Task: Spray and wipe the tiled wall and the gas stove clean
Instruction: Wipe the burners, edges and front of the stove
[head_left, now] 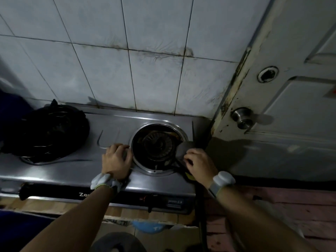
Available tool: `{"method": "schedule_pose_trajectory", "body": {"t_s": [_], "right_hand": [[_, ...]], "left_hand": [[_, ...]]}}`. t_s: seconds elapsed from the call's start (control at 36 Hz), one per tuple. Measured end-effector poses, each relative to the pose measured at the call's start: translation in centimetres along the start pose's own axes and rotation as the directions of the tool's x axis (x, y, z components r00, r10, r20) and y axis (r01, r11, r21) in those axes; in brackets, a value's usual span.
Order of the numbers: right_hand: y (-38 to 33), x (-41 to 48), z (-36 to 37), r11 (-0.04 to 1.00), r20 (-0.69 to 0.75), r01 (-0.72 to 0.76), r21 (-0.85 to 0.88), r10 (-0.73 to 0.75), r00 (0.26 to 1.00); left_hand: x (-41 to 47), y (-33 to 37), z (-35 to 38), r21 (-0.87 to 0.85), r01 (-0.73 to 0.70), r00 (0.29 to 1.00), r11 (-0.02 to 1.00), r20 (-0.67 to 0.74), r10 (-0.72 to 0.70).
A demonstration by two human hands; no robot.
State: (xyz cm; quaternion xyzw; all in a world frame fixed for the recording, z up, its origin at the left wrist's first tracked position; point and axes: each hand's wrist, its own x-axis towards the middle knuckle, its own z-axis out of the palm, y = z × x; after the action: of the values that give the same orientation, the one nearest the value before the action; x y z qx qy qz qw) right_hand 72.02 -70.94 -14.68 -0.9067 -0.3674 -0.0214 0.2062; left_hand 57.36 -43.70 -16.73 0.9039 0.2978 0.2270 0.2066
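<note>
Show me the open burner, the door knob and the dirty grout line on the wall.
open burner (157, 144): head view, on the ribbed cap at its centre.
door knob (242, 118): head view, on the round metal face.
dirty grout line (160, 53): head view, on the brown stain between tiles.

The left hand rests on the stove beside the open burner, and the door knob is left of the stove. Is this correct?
Not quite: in the head view the door knob is right of the stove. The left hand does rest on the stove beside the open burner.
</note>
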Motion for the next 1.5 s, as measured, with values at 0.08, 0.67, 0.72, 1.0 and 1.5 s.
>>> {"method": "schedule_pose_trajectory", "body": {"t_s": [0.08, 0.67, 0.72, 1.0, 1.5], "right_hand": [[-0.5, 0.5, -0.2, 0.992, 0.017, -0.122, -0.029, 0.123, 0.992], [2.3, 10.1, 1.1, 0.785, 0.018, -0.508, 0.354, 0.538, 0.843], [2.4, 12.2, 1.5, 0.813, -0.001, -0.484, 0.323, 0.511, 0.859], [2.6, 10.4, 1.4, 0.917, -0.030, -0.339, 0.212, 0.352, 0.935], [0.9, 4.3, 1.1, 0.900, -0.049, -0.368, 0.232, 0.389, 0.920]], "left_hand": [[0.0, 0.0, -0.1, -0.006, 0.011, 1.000, 1.000, 0.007, -0.011], [-0.1, 0.2, 0.0, -0.016, -0.003, 0.999, 1.000, 0.032, 0.003], [0.1, 0.1, 0.1, -0.004, 0.007, 1.000, 1.000, 0.026, -0.007], [0.1, 0.2, -0.1, -0.014, 0.027, 0.999, 1.000, 0.021, -0.027], [0.1, 0.5, -0.2, -0.012, 0.024, 1.000, 1.000, 0.020, -0.024]]}}
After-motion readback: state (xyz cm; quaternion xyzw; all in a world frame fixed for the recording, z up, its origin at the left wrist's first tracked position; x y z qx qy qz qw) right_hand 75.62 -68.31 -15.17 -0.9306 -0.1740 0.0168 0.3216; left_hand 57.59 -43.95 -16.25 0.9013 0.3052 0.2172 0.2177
